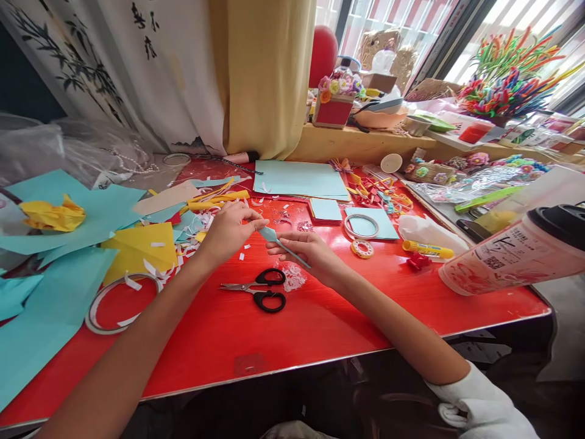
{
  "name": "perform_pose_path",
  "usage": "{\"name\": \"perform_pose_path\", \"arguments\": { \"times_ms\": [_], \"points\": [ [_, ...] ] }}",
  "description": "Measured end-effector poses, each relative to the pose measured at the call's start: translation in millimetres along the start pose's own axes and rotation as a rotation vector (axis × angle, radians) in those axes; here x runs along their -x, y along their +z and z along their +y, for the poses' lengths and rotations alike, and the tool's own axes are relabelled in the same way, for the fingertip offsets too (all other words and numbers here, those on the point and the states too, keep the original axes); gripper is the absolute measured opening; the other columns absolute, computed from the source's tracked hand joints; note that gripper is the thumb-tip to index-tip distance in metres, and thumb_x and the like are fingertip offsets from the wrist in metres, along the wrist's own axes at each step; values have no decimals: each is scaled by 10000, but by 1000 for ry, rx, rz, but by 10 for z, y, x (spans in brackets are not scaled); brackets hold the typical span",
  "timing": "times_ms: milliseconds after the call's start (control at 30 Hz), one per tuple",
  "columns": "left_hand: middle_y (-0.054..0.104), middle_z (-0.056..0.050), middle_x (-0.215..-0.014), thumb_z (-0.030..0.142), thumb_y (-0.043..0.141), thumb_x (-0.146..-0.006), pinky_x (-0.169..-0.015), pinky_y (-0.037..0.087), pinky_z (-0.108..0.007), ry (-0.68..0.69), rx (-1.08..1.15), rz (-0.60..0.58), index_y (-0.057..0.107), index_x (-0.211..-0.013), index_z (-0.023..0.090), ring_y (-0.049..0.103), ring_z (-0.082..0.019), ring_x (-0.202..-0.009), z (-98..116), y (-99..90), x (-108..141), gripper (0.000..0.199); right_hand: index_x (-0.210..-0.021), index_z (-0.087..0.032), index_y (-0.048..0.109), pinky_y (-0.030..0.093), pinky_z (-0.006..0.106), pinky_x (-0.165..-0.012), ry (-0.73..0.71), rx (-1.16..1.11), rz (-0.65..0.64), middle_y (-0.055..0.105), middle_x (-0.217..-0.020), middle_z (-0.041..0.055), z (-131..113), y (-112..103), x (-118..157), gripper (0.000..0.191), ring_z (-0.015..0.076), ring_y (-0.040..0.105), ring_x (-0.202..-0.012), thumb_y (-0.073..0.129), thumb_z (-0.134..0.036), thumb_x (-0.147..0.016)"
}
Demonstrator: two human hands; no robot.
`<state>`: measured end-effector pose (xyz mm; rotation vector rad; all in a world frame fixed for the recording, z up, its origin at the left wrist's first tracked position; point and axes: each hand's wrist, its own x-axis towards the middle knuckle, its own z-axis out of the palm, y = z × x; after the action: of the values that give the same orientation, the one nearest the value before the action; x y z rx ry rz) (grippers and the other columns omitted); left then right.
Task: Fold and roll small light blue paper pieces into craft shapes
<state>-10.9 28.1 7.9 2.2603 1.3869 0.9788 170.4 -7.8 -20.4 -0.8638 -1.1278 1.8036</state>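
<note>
Between my two hands is a small folded piece of light blue paper (269, 234), held above the red table. My left hand (232, 228) pinches its upper left end between thumb and fingers. Its lower right part, a narrow strip, runs along the fingers of my right hand (305, 251), which grips it too. Just below the hands lie scissors (253, 289) with black handles, their blades pointing left and nearly closed. A little heap of white scraps (293, 277) sits beside the handles.
Blue sheets (68, 292), yellow paper (146, 249) and a tape roll (98, 314) cover the left side. Behind the hands are a large blue sheet (301, 178) and a stack of blue squares (326, 211). Rightward are another tape roll (377, 227), a glue stick (427, 249) and a tall cup (503, 259).
</note>
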Motion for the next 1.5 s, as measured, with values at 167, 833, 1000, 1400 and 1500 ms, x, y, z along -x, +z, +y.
{"name": "perform_pose_path", "arguments": {
  "times_ms": [167, 833, 1000, 1400, 1500],
  "points": [
    [599, -49, -781, 433, 474, -803, -800, 365, -359, -15, 18, -10, 652, -730, 178, 490, -209, -857, -33, 29, -12, 319, -938, -101, 641, 503, 251, -760, 0, 13, 24, 682, -892, 97, 6, 5, -10, 179, 118, 647, -780, 502, -143, -833],
    [606, -31, -875, 402, 501, -778, -749, 411, -328, -131, 119, 10, 638, -739, 198, 509, -206, -858, -61, -15, -11, 249, -890, -129, 646, 349, 205, -533, 16, 113, -10, 589, -738, 24, -41, 4, 14, 171, 52, 429, -563, 512, -215, -831],
    [604, -35, -851, 365, 490, -788, -870, 350, -365, -86, -7, -8, 651, -735, 203, 465, -223, -951, -10, 30, -1, 234, -835, -110, 644, 313, 207, -504, 25, 124, -12, 539, -648, 10, -59, 29, 18, 254, 52, 392, -531, 494, -315, -850],
    [614, -39, -824, 411, 495, -788, -873, 332, -362, -67, -27, 16, 669, -736, 218, 449, -233, -952, -13, 78, 11, 264, -804, -113, 652, 300, 216, -490, 39, 109, -8, 514, -614, 2, -68, 39, 32, 253, 57, 361, -524, 527, -332, -831],
    [607, -39, -818, 386, 496, -796, -862, 336, -359, -57, -49, 32, 660, -735, 208, 448, -225, -931, 17, 80, 23, 250, -812, -96, 661, 274, 217, -478, 24, 148, -14, 424, -545, -26, -75, 40, 41, 278, 56, 345, -511, 517, -333, -836]
  ]
}}
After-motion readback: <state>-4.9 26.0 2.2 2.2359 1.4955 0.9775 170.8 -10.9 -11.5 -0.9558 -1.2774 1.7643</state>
